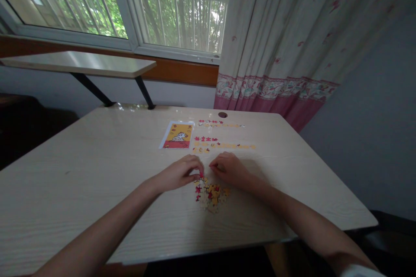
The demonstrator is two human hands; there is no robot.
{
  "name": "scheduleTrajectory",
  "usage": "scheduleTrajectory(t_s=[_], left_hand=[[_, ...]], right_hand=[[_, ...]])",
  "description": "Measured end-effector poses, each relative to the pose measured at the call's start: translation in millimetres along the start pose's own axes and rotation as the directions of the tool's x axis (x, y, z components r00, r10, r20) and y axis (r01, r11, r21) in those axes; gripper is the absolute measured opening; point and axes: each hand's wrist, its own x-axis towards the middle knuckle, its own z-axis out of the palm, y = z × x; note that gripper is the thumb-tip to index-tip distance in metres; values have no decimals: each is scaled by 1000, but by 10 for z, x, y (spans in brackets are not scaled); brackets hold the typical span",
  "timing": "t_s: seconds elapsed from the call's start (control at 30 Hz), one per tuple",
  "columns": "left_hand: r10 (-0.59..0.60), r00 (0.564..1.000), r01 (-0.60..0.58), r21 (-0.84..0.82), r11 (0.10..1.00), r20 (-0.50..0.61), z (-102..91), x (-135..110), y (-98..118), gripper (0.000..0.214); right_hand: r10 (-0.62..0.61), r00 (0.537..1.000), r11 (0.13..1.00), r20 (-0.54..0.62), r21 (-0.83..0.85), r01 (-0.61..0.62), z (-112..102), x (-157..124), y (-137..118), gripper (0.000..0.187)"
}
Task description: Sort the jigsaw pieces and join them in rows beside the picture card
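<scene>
A small heap of loose puzzle pieces (212,195), yellow, red and white, lies on the light wooden table (97,181). My left hand (180,173) rests just above the heap with fingers curled, pinching a small red puzzle piece (201,175). My right hand (229,168) lies beside it, fingers curled down onto the table at the heap's top edge; what it holds is hidden. The two hands nearly touch at the fingertips.
A reference picture card (177,135) lies further back on the table. Rows of sorted pieces (224,144) lie to its right. A round hole (222,114) is near the far edge. A second table (81,64), window and curtain (292,52) stand behind.
</scene>
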Motion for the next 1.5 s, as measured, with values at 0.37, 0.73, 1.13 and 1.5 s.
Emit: scheduleTrajectory(t_s=[0.37,0.73,1.13,1.5], left_hand=[[-362,921,212,-592,777,-146,159,86,-45,24],[-422,900,259,-644,720,-110,158,102,2,18],[-440,877,246,-605,757,-194,141,83,-73,27],[-359,925,232,-560,796,-126,59,40,-184,18]], right_hand=[[-76,972,995,-222,41,87,37,-42,-43,15],[-246,920,968,-305,-134,214,25,-64,-59,18],[-162,885,985,-437,-125,118,-72,-29,82,15],[40,822,998,-567,-12,-57,-137,-29,371,13]])
